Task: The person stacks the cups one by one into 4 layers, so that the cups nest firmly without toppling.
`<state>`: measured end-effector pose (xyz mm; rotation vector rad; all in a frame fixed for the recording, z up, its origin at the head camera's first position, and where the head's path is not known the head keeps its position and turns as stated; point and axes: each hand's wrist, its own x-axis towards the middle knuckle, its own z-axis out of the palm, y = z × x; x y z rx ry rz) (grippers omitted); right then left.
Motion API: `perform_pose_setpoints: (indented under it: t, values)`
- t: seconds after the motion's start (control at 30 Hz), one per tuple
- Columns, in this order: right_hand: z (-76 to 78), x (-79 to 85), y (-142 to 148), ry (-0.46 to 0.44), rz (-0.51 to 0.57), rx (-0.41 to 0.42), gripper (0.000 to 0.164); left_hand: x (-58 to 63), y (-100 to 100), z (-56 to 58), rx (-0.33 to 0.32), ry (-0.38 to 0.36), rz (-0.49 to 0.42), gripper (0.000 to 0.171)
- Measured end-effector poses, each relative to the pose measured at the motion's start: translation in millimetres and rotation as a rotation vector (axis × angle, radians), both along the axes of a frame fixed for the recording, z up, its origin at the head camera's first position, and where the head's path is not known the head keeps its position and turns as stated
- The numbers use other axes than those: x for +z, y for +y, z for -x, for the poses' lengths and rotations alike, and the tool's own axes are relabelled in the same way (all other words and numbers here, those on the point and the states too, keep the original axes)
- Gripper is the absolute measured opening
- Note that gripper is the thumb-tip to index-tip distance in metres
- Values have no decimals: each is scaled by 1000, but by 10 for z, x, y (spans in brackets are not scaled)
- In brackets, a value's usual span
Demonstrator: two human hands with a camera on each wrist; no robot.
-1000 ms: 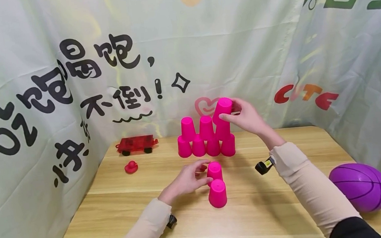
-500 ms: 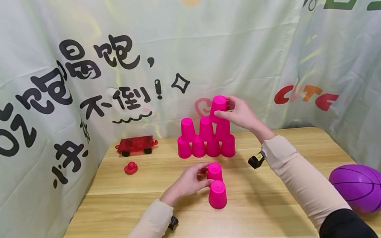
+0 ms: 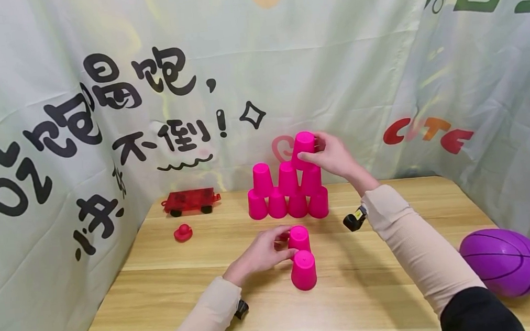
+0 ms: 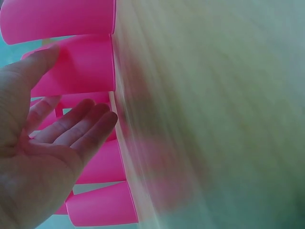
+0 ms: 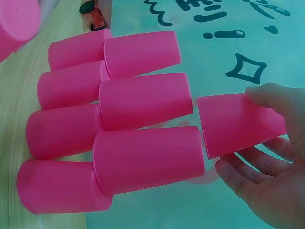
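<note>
Gripping topmost pink cup (image 3: 303,148) | right hand (image 3: 334,155) | backdrop (image 3: 333,75) (reads "CUTE")

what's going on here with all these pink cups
A person's right hand holds a pink cup upside down above the middle and right cups of a three-cup row, which stands on a bottom row of four. Whether it touches them is hard to tell. The left hand is open around the farther of two upside-down cups on the table in front; the nearer one stands free.
</note>
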<state>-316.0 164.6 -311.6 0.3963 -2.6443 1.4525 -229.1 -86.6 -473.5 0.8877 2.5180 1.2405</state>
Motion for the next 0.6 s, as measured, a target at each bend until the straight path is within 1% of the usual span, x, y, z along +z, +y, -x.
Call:
perform_pose_setpoints:
  t: [0.17, 0.33, 0.6]
  values:
    - [16, -15, 4, -4, 1, -1, 64, 5, 5, -4, 8, -14, 6, 60]
    - [34, -20, 8, -10, -4, 0, 64, -3, 8, -1, 2, -9, 8, 59]
    - [43, -25, -3, 2, -21, 1, 64, 16, 12, -23, 1, -27, -14, 58]
